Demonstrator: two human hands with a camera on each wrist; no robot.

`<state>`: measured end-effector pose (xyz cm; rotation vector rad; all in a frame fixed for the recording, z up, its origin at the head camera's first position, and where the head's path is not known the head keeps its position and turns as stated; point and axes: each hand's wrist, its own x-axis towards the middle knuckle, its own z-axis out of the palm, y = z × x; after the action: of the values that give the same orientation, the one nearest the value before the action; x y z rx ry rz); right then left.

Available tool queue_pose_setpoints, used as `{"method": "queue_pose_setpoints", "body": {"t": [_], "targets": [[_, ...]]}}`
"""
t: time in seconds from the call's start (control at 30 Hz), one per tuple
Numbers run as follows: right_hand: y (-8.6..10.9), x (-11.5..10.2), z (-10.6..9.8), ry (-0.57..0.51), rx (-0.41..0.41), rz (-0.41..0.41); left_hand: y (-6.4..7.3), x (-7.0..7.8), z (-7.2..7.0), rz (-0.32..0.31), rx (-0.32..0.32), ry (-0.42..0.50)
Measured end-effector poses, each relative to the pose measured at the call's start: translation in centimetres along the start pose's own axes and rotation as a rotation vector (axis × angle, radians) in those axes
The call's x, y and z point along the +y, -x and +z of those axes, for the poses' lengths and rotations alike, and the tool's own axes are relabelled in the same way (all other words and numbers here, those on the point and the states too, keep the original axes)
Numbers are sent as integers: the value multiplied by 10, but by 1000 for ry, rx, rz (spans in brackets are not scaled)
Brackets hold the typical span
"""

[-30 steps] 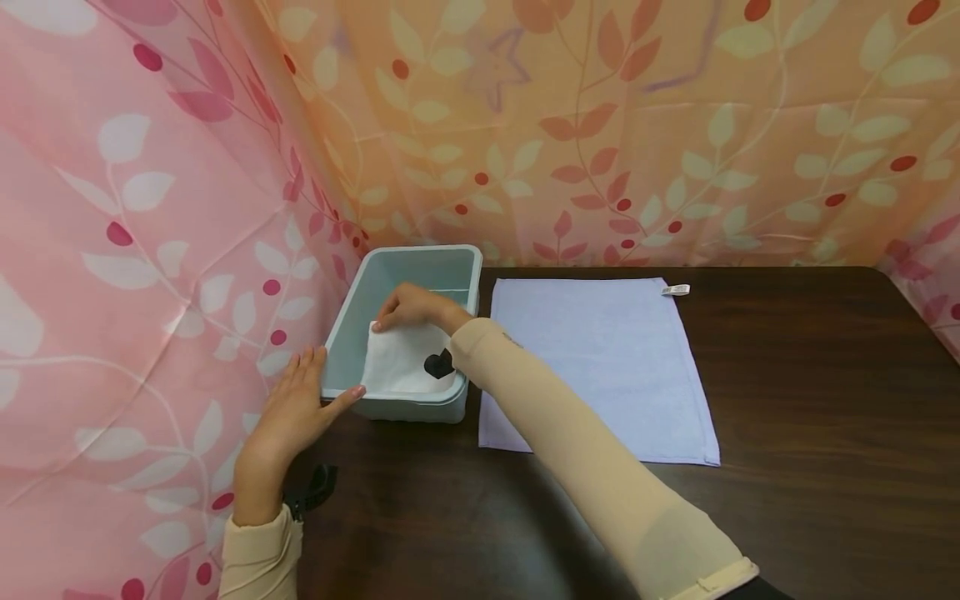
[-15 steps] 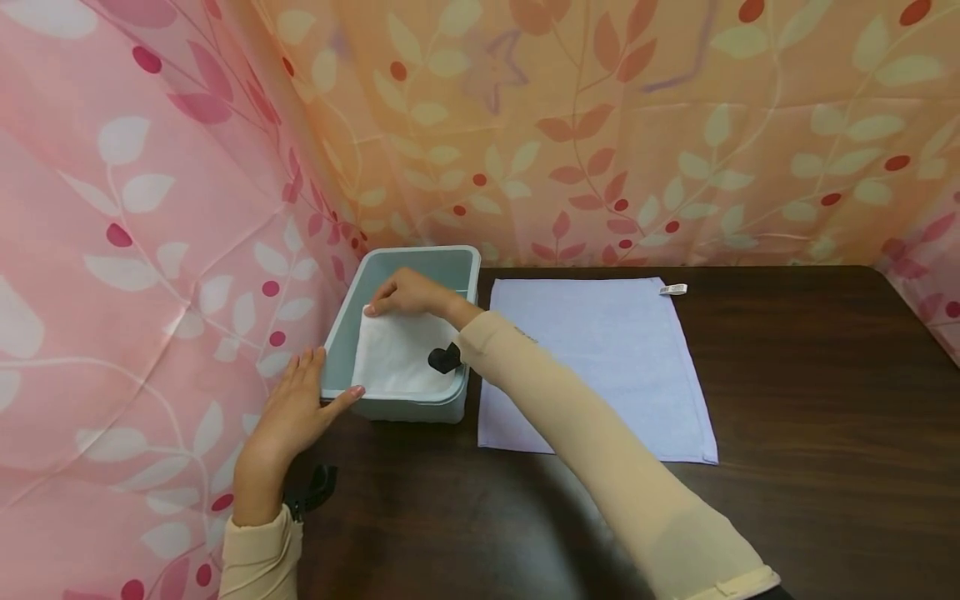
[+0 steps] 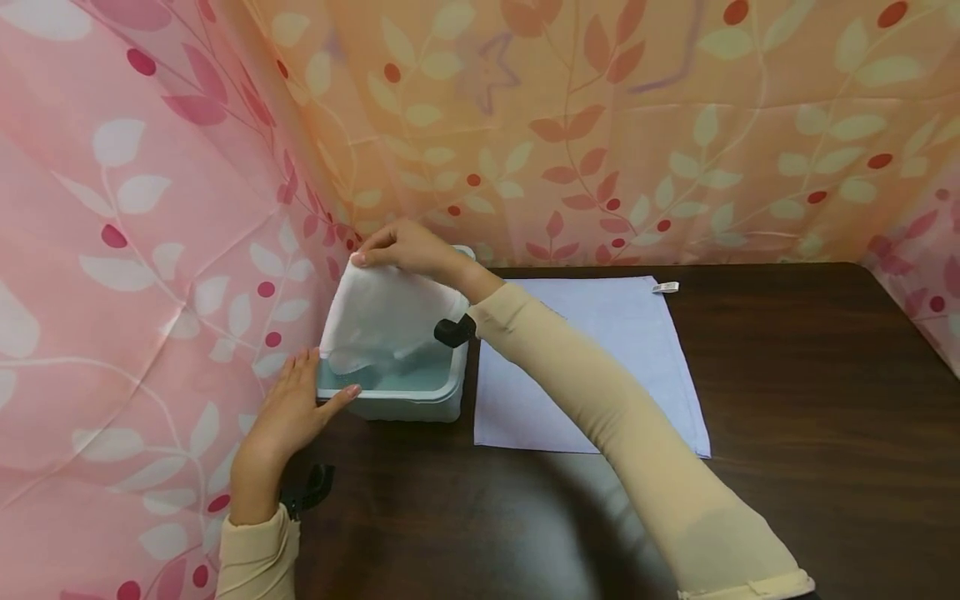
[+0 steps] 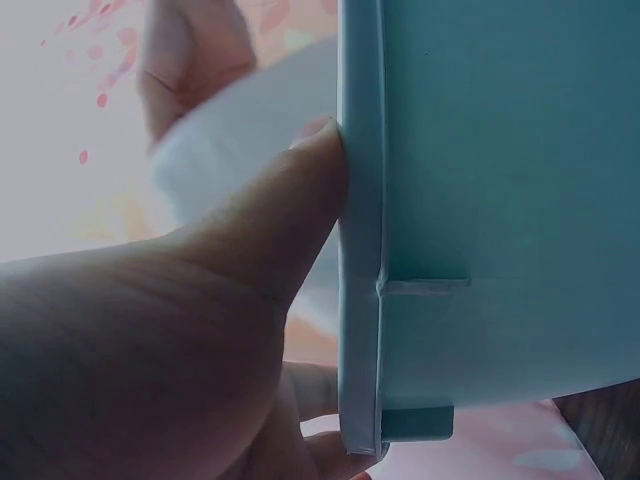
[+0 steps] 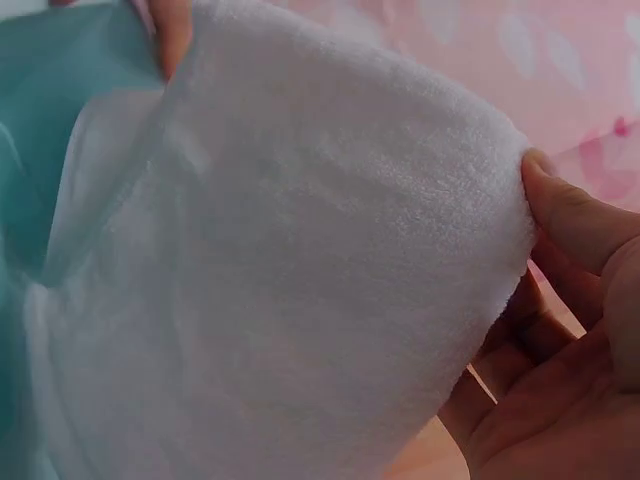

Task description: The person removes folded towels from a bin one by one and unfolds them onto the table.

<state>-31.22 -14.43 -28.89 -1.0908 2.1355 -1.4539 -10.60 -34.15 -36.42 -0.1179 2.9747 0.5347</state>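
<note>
Left of centre on the dark wood table (image 3: 810, 375), in the head view, stands a pale teal plastic bin (image 3: 408, 409). Above it the right hand (image 3: 416, 254) pinches a white terry cloth (image 3: 386, 308) by its upper edge. The cloth hangs over the bin's opening, its blurred lower part in front of the bare teal interior at the near end; the cloth covers much of the rest, so other contents cannot be told. The left hand (image 3: 288, 417) lies at the near left corner with its fingers straight and its thumb along the front rim. A lavender towel (image 3: 600, 312) lies flat just right of the bin, partly behind the right forearm, a white tag (image 3: 665, 287) at its far corner. The step in hand looks like taking the cloth out of the bin; the next move would likely call for raising its lower edge clear of the rim while the other hand steadies the bin.

In the left wrist view, the thumb presses the rim with no curled hold, and short ribs (image 4: 430, 287) mark the outer wall; the cloth shows blurred beyond.

In the right wrist view, thumb and fingers grip the cloth's edge. The fabric seems doubled over, with teal interior beside it; whether it touches the bin's floor cannot be told.
</note>
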Motion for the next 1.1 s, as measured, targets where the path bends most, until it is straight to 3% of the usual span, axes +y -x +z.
{"method": "queue_pose_setpoints", "body": {"t": [0.3, 0.4, 0.57, 0.7, 0.83, 1.1], "targets": [[42, -64, -57, -166, 166, -21, -5, -2, 0, 9, 3, -4], [59, -76, -76, -122, 237, -97, -8, -2, 0, 21, 13, -15], [82, -73, -100, 3, 401, -155, -13, -6, -2, 35, 26, -40], [103, -66, -118, 2, 506, -132, -14, -5, -3, 27, 12, -35], [131, -61, -141, 7, 609, -176, -15, -4, -3, 26, -2, -25], [192, -43, -174, 86, 709, -170, -16, -12, -3, 41, 4, -20]]}}
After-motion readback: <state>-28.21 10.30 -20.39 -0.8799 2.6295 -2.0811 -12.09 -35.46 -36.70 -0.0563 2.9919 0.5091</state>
